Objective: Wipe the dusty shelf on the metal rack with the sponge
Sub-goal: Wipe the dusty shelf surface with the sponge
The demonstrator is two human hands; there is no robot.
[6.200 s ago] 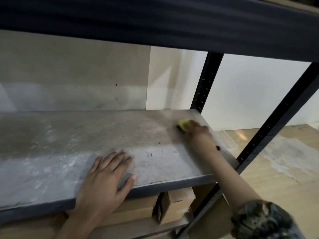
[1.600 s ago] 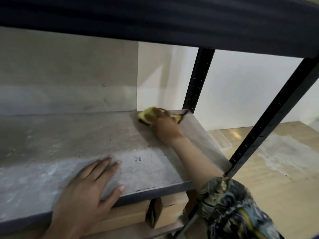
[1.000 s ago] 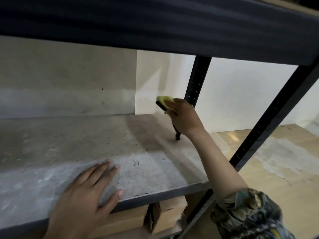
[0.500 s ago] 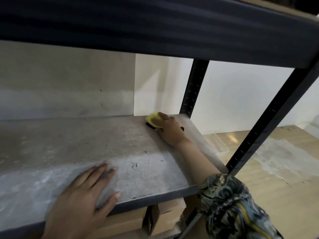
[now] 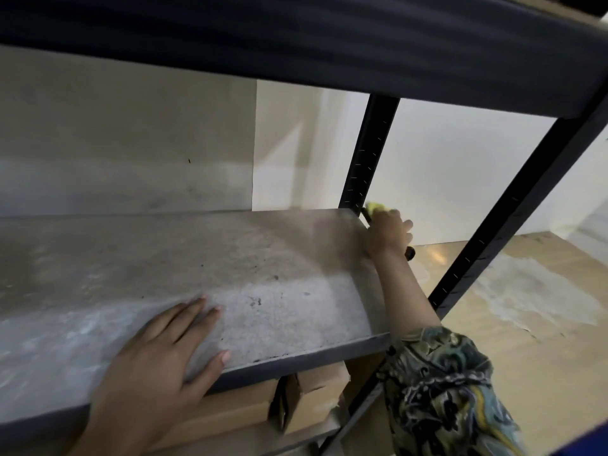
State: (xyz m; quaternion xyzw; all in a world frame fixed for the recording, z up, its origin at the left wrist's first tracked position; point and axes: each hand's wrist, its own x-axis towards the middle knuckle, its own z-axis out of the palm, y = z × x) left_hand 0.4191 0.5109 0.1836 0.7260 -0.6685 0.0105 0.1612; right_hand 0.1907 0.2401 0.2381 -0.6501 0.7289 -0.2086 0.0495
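Dusty grey shelf in dark metal rack. Left hand flat on front edge, fingers straight. Right hand curled round yellow sponge at far right corner, beside the rear post.

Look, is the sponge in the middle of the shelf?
No, the right hand holds the sponge at the far right corner of the shelf, by the black post.

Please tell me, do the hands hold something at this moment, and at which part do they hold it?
The right hand grips the yellow sponge at its near end; only the far tip shows past the fingers. The left hand holds nothing, resting flat on the shelf.
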